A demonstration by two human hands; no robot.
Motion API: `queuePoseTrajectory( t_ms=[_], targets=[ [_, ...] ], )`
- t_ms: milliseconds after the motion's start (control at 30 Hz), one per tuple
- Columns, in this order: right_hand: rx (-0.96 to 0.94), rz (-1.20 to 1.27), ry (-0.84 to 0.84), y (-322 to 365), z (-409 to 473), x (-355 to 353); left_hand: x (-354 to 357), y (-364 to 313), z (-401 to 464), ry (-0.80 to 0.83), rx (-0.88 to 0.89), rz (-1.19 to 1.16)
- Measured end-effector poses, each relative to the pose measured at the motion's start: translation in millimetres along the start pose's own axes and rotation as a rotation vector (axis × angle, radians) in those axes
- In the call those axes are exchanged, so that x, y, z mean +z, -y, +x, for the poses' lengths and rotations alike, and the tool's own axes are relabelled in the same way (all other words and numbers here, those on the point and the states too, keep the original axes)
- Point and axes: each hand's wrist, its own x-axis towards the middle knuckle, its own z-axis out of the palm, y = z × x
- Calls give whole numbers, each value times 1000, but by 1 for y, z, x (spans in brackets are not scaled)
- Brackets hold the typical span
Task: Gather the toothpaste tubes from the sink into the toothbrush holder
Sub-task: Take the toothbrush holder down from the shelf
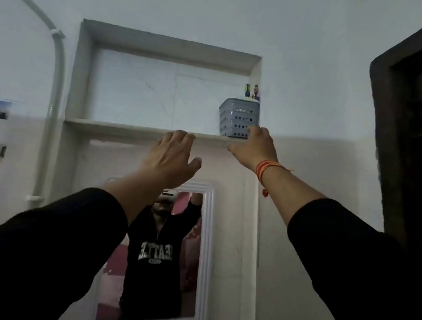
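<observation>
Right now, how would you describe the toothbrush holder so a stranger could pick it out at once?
Find the recessed wall niche above the mirror. At the right end of its shelf stands the toothbrush holder, just above the right hand. It is a small grey plastic basket with rows of holes, with colourful toothbrushes sticking out.

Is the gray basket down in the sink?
No, the gray basket stands up on the wall shelf, with the right hand reaching its base.

Both arms reached up to a wall niche shelf (118,126). The right hand (255,148) touched the grey perforated toothbrush holder (237,116) at its base; the left hand (171,159) hovered, fingers spread, below the ledge.
</observation>
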Motion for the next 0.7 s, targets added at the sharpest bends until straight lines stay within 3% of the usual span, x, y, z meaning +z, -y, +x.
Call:
queuePoseTrajectory(
  t_ms=[367, 700],
  targets=[
    [47, -13, -48, -41, 128, 67, 94, 0, 104, 69, -6, -20],
    [181, -4, -223, -27, 153, 101, 130, 27, 108, -77, 70, 140]
  ],
)
